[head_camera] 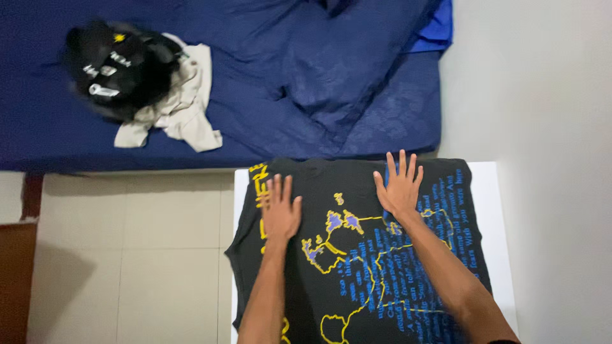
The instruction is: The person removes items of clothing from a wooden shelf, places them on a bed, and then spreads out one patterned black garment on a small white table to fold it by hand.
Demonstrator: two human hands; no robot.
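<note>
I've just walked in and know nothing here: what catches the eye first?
Two bare hands, the left hand and right hand, press flat on a black T-shirt with yellow and blue print, spread over a white table. Beyond, a heap of black and beige clothes lies on a dark blue bed.

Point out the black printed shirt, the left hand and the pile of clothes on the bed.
black printed shirt [357,172]: head view, on its plain upper part between the hands.
left hand [280,210]: head view, on the back of the hand.
pile of clothes [127,70]: head view, on the black garment on top.
</note>
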